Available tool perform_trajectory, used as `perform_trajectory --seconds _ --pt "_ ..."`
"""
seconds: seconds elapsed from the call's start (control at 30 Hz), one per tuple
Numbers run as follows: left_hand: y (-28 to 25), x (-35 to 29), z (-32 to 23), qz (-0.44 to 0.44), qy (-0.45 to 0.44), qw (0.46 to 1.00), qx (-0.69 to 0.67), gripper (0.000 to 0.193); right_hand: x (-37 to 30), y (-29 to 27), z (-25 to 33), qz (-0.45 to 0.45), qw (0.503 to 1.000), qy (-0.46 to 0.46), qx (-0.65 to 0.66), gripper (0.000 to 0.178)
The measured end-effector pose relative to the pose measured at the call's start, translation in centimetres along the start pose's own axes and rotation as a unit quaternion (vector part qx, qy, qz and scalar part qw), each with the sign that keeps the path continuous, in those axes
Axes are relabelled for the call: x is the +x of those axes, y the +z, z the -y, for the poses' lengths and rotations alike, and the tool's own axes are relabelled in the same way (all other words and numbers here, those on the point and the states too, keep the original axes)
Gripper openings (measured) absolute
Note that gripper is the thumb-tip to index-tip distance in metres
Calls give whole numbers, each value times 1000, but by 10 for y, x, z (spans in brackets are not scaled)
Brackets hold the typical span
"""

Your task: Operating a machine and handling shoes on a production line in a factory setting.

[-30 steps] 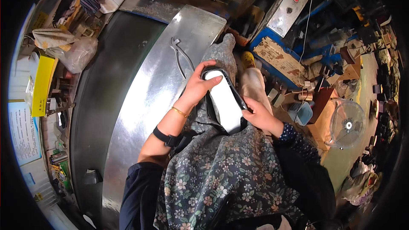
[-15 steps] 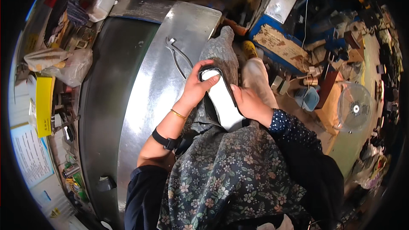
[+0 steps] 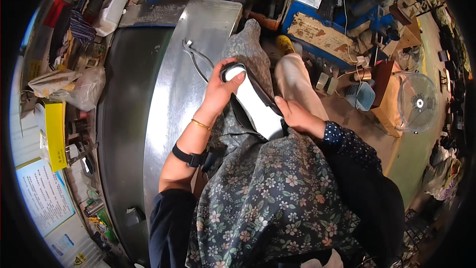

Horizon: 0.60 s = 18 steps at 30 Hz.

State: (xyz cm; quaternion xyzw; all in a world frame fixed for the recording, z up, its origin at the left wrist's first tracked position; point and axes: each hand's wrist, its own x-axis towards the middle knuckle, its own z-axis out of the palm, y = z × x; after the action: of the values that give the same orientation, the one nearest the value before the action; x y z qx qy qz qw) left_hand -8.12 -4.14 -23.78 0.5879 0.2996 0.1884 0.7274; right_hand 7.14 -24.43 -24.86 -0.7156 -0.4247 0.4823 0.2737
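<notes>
The white sole-shaped piece [image 3: 255,103], edged by a dark cover [image 3: 259,88], lies aslant above the floral apron [image 3: 270,183], its far end toward eleven o'clock and its near end toward five. The left hand [image 3: 222,85] clamps the far end, thumb on the white face, fingers round behind. The right hand [image 3: 303,119] sits at three o'clock, thumb at the edge; its curled fingers are hidden, so whether it grips cannot be told. The white face looks smooth — if the left thumb slides, the far end could tip away. An uneven pull from three o'clock might skew or fold the cover's edge. The metal bench [image 3: 171,99] lies at nine o'clock.
</notes>
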Motion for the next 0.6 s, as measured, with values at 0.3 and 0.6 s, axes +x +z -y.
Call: perform_trajectory --seconds 0.3,0.6 --pt "-3 10 -20 44 -16 999 -19 47 23 3 23 -68 989 -117 64 56" --pt "20 -11 2 -226 46 824 518 41 38 29 72 -109 989 -97 1 74"
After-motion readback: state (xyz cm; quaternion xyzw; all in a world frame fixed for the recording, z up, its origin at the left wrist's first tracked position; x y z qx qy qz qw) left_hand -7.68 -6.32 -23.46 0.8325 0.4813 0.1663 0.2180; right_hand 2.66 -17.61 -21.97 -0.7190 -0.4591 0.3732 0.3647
